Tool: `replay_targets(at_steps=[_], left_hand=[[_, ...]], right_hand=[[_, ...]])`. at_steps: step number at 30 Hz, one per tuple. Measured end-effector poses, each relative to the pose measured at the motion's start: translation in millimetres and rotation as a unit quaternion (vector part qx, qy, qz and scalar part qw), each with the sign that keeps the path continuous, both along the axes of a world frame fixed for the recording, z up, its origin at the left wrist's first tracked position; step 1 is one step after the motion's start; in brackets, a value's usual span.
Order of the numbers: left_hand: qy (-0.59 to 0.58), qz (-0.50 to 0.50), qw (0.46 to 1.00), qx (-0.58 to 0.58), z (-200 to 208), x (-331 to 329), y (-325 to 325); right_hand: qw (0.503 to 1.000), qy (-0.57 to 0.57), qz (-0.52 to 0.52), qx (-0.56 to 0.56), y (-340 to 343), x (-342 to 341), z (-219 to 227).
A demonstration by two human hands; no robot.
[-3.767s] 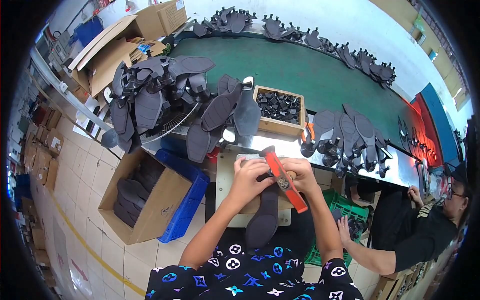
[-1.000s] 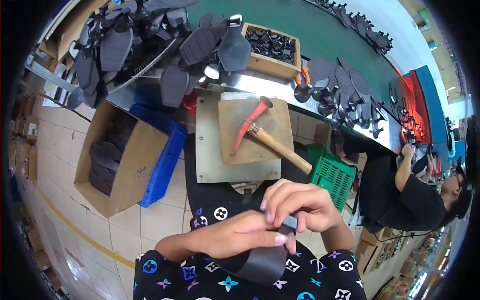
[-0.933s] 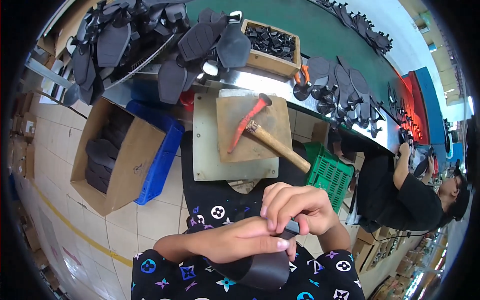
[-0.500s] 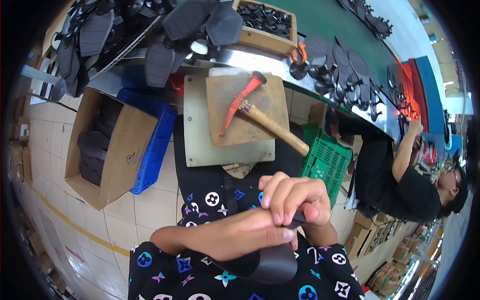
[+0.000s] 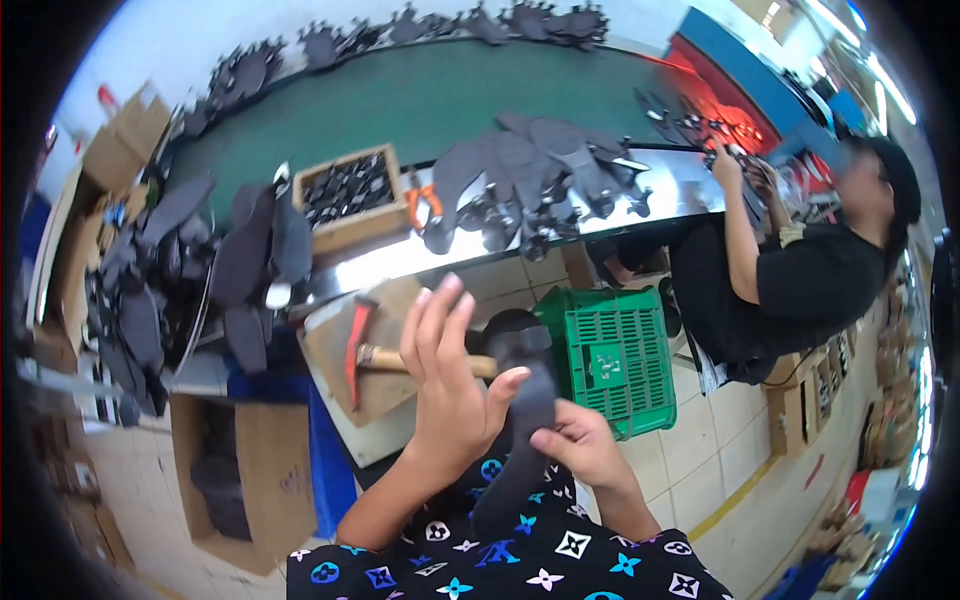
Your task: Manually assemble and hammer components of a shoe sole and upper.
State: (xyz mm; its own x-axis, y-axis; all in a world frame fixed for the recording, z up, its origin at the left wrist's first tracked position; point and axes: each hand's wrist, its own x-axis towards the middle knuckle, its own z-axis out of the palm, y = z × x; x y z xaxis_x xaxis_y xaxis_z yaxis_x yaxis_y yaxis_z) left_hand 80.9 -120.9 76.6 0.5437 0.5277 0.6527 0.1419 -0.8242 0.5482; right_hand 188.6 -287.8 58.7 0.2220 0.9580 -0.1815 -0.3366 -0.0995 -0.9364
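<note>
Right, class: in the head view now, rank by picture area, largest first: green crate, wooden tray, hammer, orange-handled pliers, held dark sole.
1. Green crate
2. Held dark sole and wooden tray: too close to rank; the sole is nearer the camera
3. Hammer, partly behind the left hand
4. Orange-handled pliers

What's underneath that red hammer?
The hammer lies on a brown board, with a pale board below. The left hand covers part of the handle, so what's beneath there can't be seen.
</note>
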Motion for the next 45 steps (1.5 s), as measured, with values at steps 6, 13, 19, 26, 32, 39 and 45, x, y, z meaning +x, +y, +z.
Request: replay_targets(at_steps=[6,13,19,26,32,39,45], left_hand=[[0.092,-0.089,0.99,-0.064,8.1,27.9,-11.0],[0.179,-0.049,0.979,-0.086,-7.7,12.3,-10.3],[0.196,-0.004,0.977,-0.08,-1.8,5.5,4.2],[0.202,0.083,0.976,-0.016,20.1,-7.8,12.0],[0.016,0.165,0.978,0.129,21.5,-28.1,45.8],[-0.259,0.108,0.893,-0.352,11.3,-87.3,42.0],[-0.192,0.056,0.86,-0.469,-31.9,-114.1,60.2]], right_hand=[[0.932,0.011,-0.363,0.016,-40.0,118.1,-81.4],[0.711,-0.465,-0.355,-0.391,-68.2,233.2,-206.4],[0.717,-0.591,-0.37,-0.006,99.0,270.9,-73.6],[0.914,-0.217,-0.329,0.093,197.2,197.8,11.5],[0.909,-0.048,0.27,0.315,123.1,18.5,83.1],[0.768,-0.588,-0.116,0.226,134.7,-21.1,-22.5],[0.743,-0.667,-0.029,-0.054,69.6,15.9,-72.2]])
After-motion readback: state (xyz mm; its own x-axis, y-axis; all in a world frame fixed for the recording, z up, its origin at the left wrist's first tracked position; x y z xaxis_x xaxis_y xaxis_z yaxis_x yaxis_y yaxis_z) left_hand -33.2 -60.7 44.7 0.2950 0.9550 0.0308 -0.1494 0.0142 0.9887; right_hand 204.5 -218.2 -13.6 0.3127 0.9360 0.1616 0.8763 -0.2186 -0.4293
